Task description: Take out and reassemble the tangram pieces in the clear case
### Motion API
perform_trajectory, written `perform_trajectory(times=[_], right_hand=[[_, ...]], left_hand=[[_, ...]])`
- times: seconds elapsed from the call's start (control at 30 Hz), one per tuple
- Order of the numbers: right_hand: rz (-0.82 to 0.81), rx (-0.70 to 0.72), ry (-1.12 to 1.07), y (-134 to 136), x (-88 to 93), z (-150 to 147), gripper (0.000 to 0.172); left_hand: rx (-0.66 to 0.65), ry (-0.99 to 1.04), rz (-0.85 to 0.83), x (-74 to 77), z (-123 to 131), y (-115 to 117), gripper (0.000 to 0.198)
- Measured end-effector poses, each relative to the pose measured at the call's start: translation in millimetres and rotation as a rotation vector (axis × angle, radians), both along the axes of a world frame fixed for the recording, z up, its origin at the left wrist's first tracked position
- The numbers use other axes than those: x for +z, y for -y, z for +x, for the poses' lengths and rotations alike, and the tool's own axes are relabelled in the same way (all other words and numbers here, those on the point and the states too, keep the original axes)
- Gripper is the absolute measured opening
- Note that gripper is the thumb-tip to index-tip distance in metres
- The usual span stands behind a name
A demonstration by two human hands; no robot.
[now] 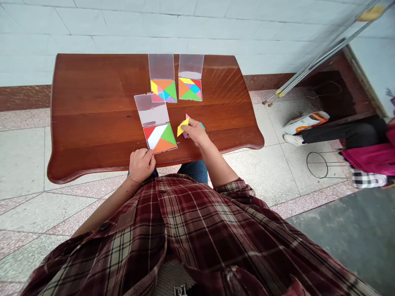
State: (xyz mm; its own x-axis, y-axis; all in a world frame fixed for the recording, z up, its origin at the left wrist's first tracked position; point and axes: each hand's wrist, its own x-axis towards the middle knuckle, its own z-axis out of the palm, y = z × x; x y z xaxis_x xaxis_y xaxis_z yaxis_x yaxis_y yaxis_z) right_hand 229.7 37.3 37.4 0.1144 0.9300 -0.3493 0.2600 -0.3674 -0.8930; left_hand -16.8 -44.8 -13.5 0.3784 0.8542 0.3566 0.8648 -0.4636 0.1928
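In my right hand (195, 131) a yellow tangram piece (183, 126) is pinched between thumb and fingers, just right of the near tangram case. That open case (177, 147) has red, green and orange pieces in its tray, with a bare white strip (156, 135) between them. Its clear lid (152, 110) is folded back. My left hand (142, 163) is closed at the table's front edge, its fingertips on the case's lower left corner. Partly hidden by my right hand, a pink piece (187, 116), a blue piece (202, 126) and a purple piece (184, 135) lie on the wood.
Two filled tangram cases, a left one (166, 88) and a right one (189, 88), lie open farther back on the brown table (98, 111). The near lid overlaps the left one. Crutches (311, 61) lean at right, near a seated person's leg (327, 135).
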Motion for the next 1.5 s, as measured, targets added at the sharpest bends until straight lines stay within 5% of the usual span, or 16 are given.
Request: perform_trajectory(times=[0.37,0.7,1.0,1.2,1.5], right_hand=[[-0.071,-0.055,-0.270,6.5,0.8,-17.2,0.010],[-0.029,-0.210,-0.250,1.9,5.3,-4.6,0.008],[0.049,-0.187,-0.196,-0.9,-16.6,-5.3,0.032],[0.112,-0.156,-0.243,-5.4,-33.5,-4.7,0.019],[0.097,-0.158,-0.292,-3.9,-25.4,-6.9,0.015]], left_hand=[[0.001,0.046,-0.025,0.3,-0.6,0.4,0.019],[0.004,0.018,0.018,0.6,1.1,0.4,0.020],[-0.007,0.047,0.006,-1.1,0.0,0.0,0.020],[-0.018,0.031,0.005,-2.5,-0.5,0.0,0.020],[-0.015,0.086,-0.021,-2.2,0.6,-0.4,0.020]])
